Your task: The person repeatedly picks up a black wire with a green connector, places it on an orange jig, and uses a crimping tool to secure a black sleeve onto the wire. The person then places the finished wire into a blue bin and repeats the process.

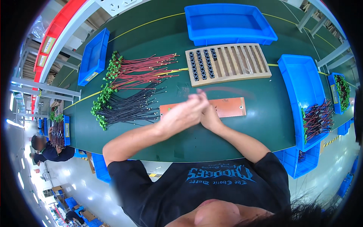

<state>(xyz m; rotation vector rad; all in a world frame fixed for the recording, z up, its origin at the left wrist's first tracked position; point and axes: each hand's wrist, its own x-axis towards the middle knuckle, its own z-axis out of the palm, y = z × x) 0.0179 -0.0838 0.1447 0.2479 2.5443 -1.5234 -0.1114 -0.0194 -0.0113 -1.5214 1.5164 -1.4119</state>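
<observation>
My left hand (186, 110) and my right hand (210, 118) meet over an orange-brown flat strip (230, 107) on the green table. The fingers of my left hand are pressed together, reaching past my right hand, which is closed close beneath it. Whatever they hold is hidden. Just beyond the fingers, a faint reddish streak (230, 90) curves to the right, smeared by motion. To the left lie bundles of red wires (145, 68) and black wires (130, 106), with green connectors (107, 90) at their left ends.
Beyond the strip stands a slotted wooden rack (242, 77) with black ring-ended pieces (200, 64) in its left slots. Blue bins stand at the back (230, 39), left (92, 60) and right (291, 75); the right one contains wire assemblies (317, 119). Metal shelf posts flank the table.
</observation>
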